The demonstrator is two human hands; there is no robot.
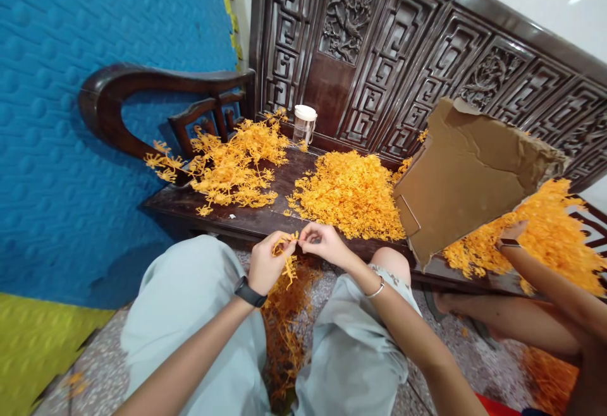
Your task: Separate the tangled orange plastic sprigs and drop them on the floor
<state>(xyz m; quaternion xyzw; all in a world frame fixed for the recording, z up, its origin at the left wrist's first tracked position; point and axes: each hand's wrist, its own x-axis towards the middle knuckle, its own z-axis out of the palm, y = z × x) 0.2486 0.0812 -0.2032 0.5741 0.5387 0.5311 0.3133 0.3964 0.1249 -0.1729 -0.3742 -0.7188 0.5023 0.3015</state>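
My left hand (265, 263) is closed around a branched orange plastic sprig (287, 258) that hangs down from it. My right hand (320, 243) pinches the top end of the same sprig, fingertips almost touching the left hand's. Both hands hover over my knees, just in front of the dark wooden bench (246, 217). A pile of small orange pieces (353, 195) lies on the bench straight ahead. A looser heap of branched orange sprigs (232, 163) lies at the bench's left end.
Orange scraps (284, 334) cover the floor between my legs. A clear jar with a white lid (304, 124) stands at the bench back. A torn cardboard box (467, 176) tilts at the right over more orange pieces (554, 232). Another person's arm (545, 280) reaches in there.
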